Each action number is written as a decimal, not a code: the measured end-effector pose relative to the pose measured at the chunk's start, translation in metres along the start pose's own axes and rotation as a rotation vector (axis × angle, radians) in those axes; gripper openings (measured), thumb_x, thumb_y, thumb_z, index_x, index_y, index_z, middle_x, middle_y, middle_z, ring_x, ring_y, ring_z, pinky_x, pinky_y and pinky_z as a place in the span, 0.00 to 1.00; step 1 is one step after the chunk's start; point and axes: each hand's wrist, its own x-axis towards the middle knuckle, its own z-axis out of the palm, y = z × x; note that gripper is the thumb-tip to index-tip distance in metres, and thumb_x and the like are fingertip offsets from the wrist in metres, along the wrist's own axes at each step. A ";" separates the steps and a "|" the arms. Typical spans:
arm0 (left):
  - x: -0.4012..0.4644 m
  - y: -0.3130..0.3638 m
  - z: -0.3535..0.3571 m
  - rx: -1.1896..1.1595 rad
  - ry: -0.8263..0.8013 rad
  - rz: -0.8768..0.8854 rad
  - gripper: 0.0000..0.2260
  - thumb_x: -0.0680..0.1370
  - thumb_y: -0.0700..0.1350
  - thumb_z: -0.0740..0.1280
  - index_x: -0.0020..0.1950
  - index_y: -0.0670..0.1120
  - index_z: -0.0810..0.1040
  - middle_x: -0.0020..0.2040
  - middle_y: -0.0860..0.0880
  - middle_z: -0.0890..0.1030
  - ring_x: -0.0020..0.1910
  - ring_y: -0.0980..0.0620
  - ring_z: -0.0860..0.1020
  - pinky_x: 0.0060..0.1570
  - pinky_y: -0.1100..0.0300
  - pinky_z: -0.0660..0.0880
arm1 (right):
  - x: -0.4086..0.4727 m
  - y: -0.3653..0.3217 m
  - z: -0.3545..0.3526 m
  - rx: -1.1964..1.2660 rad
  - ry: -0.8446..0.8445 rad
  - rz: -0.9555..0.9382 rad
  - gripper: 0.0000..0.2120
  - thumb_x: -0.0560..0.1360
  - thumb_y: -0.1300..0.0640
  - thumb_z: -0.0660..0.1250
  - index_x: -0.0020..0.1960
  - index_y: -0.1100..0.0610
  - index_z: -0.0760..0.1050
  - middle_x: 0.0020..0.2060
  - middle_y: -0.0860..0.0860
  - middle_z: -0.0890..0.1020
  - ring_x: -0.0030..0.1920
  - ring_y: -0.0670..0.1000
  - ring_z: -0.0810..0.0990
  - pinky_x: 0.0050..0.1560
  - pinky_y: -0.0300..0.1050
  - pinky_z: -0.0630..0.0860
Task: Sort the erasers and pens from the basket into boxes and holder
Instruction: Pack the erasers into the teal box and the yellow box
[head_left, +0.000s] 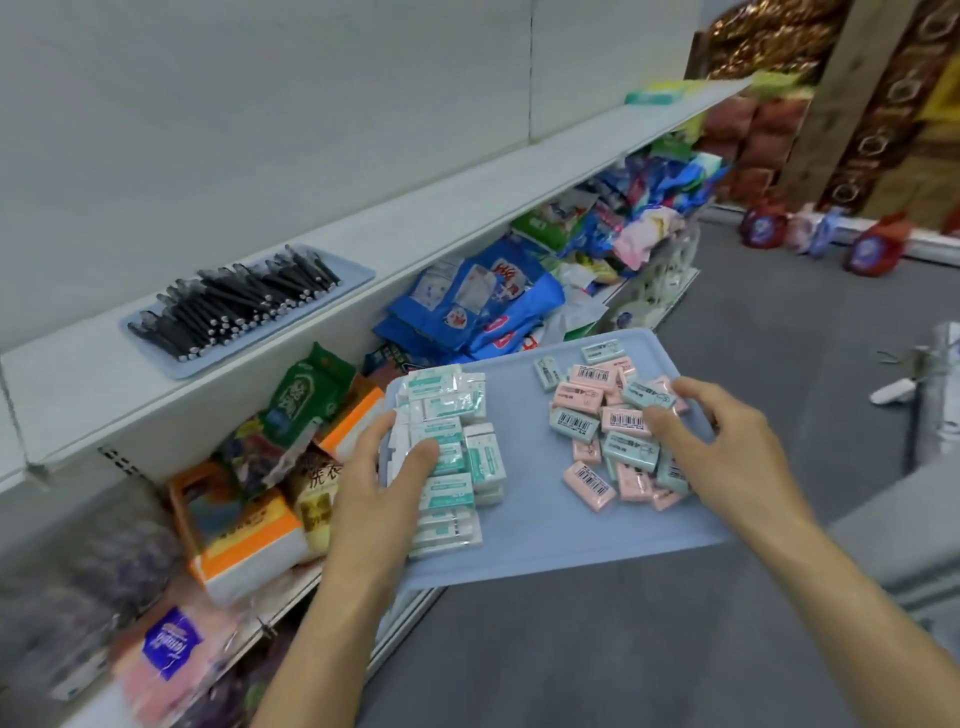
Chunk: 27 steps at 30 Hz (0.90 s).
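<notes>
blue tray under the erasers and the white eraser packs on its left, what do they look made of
The flat pale blue tray looks like moulded plastic: even colour, matte surface, rounded raised rim. The white and teal eraser packs look wrapped in clear glossy film, going by the glints on them; what lies beneath cannot be told. The left hand touches them.
</notes>
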 end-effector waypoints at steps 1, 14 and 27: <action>0.006 0.001 0.019 -0.010 -0.012 -0.004 0.14 0.79 0.45 0.67 0.61 0.61 0.73 0.57 0.55 0.81 0.47 0.57 0.83 0.41 0.62 0.79 | 0.013 0.008 -0.011 -0.003 0.006 0.003 0.23 0.75 0.47 0.68 0.68 0.50 0.72 0.63 0.48 0.76 0.61 0.50 0.75 0.58 0.47 0.72; 0.111 0.027 0.204 -0.003 -0.128 -0.026 0.11 0.78 0.45 0.67 0.55 0.61 0.74 0.51 0.52 0.83 0.43 0.54 0.85 0.41 0.57 0.80 | 0.180 0.081 -0.094 0.014 0.090 0.073 0.22 0.74 0.44 0.69 0.67 0.48 0.73 0.58 0.48 0.79 0.56 0.52 0.79 0.54 0.51 0.76; 0.290 0.048 0.371 -0.034 -0.212 -0.004 0.14 0.78 0.47 0.67 0.63 0.59 0.73 0.53 0.52 0.83 0.43 0.55 0.84 0.39 0.59 0.78 | 0.405 0.110 -0.141 0.004 0.152 0.046 0.24 0.74 0.43 0.69 0.67 0.49 0.73 0.59 0.48 0.79 0.56 0.52 0.80 0.55 0.53 0.77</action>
